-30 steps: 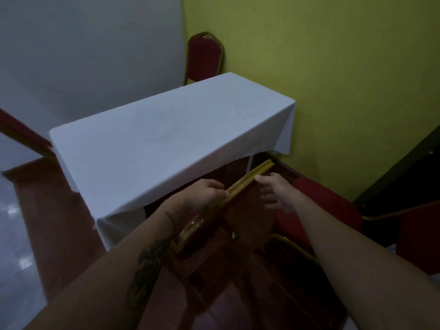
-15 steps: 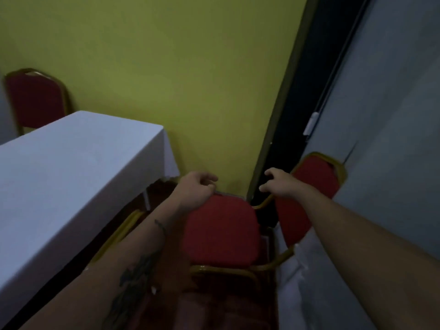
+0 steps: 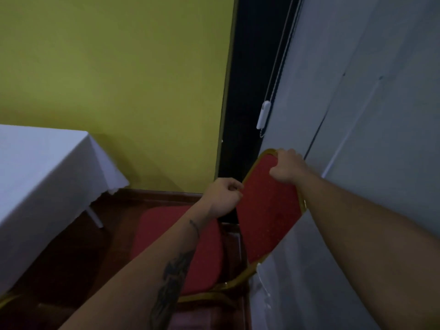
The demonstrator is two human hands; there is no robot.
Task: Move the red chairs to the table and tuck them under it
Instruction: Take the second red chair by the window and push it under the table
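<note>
A red chair (image 3: 266, 210) with a gold frame stands in the corner, its backrest against the grey wall and its seat (image 3: 204, 253) facing left. My right hand (image 3: 287, 169) grips the top edge of the backrest. My left hand (image 3: 222, 196) is curled at the backrest's left edge, touching the frame. The table (image 3: 35, 177), covered by a white cloth, is at the left, apart from the chair. A gold curve of another chair's frame (image 3: 7, 300) shows under the table's near edge.
A yellow wall (image 3: 119, 79) runs behind the table and chair. A dark gap (image 3: 247, 91) separates it from the grey wall (image 3: 369, 115) on the right. Dark red-brown floor (image 3: 78, 258) lies between table and chair.
My view swung right from the table to the corner chair. Both hands left the tucked chair's backrest, reached across, and now hold the corner chair's backrest.
</note>
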